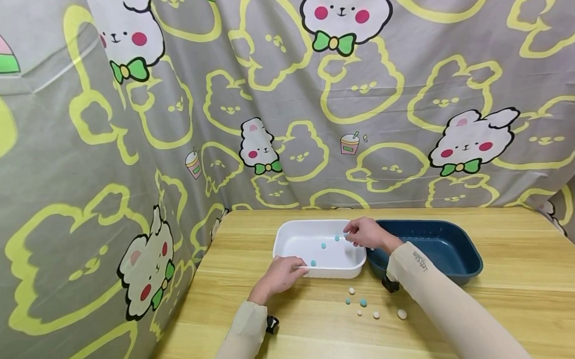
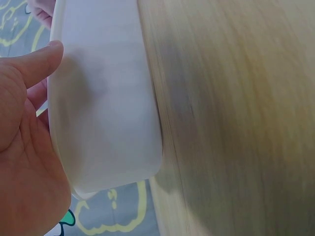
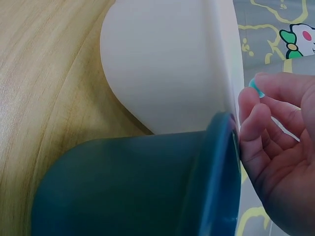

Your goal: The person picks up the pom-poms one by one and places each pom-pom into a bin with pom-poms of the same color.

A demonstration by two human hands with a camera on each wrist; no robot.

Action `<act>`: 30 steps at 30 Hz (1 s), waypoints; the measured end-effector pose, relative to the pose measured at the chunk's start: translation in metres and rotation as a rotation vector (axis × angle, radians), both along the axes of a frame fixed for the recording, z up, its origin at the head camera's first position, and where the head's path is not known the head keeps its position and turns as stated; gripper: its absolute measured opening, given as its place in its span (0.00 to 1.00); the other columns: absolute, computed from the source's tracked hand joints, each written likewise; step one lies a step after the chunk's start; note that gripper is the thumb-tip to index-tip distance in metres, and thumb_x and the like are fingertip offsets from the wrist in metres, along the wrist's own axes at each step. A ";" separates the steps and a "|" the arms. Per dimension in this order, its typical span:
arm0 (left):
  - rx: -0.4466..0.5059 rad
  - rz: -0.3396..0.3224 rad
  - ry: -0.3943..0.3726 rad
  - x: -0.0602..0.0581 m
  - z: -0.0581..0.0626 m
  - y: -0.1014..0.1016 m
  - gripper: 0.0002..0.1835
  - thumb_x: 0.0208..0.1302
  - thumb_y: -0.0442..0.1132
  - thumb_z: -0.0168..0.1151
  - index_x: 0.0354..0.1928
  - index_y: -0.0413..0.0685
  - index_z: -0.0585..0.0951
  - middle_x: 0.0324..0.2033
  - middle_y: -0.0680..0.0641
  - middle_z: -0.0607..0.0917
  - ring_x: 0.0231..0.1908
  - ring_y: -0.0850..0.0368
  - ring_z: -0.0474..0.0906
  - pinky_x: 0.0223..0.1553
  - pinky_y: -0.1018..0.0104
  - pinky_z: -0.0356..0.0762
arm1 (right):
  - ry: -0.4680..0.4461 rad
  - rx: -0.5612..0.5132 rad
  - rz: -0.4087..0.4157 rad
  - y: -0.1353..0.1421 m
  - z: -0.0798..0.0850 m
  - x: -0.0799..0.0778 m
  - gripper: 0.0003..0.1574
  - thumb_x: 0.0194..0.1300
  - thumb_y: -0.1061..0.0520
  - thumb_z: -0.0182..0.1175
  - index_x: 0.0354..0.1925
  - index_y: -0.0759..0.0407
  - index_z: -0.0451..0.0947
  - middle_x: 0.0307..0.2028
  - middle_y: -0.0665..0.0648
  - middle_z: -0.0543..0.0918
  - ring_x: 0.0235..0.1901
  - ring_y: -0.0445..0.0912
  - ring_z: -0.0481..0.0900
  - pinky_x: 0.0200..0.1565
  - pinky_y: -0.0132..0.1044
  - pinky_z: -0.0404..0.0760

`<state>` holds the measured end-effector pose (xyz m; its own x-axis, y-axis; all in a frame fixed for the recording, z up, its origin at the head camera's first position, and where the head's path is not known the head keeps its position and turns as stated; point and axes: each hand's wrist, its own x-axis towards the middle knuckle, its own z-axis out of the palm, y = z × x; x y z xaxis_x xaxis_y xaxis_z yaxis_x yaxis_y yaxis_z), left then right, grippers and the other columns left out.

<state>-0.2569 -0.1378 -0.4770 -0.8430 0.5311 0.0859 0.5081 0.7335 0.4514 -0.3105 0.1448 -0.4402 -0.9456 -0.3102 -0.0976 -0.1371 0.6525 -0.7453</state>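
A white plastic tub (image 1: 289,230) stands on the table with a few small teal balls (image 1: 323,246) on its floor. My left hand (image 1: 283,274) holds the tub's near rim toward its left end; in the left wrist view the thumb (image 2: 49,56) lies on the outer side and the other fingers pass behind the rim. Over the tub's right end is my right hand (image 1: 367,233), pinching a small teal ball (image 3: 256,88) between thumb and forefinger. A dark blue tub (image 1: 469,252) stands against the white one, partly behind my right forearm.
On the wooden table (image 1: 318,333), in front of the tubs, lie several small balls, some white (image 1: 401,314) and some teal (image 1: 363,302). A grey patterned curtain (image 1: 294,109) hangs behind the table and along its left side.
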 end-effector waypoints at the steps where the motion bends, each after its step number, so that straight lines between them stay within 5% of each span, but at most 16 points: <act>1: 0.000 0.001 0.000 0.000 0.000 0.000 0.10 0.69 0.50 0.54 0.34 0.60 0.83 0.33 0.64 0.83 0.37 0.67 0.77 0.52 0.56 0.62 | 0.005 0.001 0.006 0.000 -0.001 0.000 0.15 0.66 0.60 0.58 0.48 0.68 0.77 0.31 0.58 0.79 0.28 0.46 0.77 0.30 0.37 0.76; 15: 0.001 -0.004 0.011 0.000 0.000 0.000 0.10 0.69 0.49 0.54 0.34 0.59 0.83 0.32 0.64 0.82 0.35 0.68 0.76 0.52 0.56 0.62 | 0.025 0.002 0.032 0.004 -0.003 0.000 0.14 0.66 0.60 0.58 0.46 0.68 0.78 0.34 0.62 0.80 0.27 0.46 0.77 0.31 0.36 0.77; 30: -0.010 -0.004 0.001 0.000 0.001 0.000 0.10 0.68 0.50 0.54 0.34 0.59 0.83 0.31 0.64 0.82 0.35 0.67 0.76 0.52 0.57 0.62 | 0.146 0.027 0.121 0.017 0.018 0.032 0.09 0.66 0.59 0.58 0.39 0.63 0.81 0.29 0.57 0.80 0.25 0.47 0.76 0.30 0.38 0.76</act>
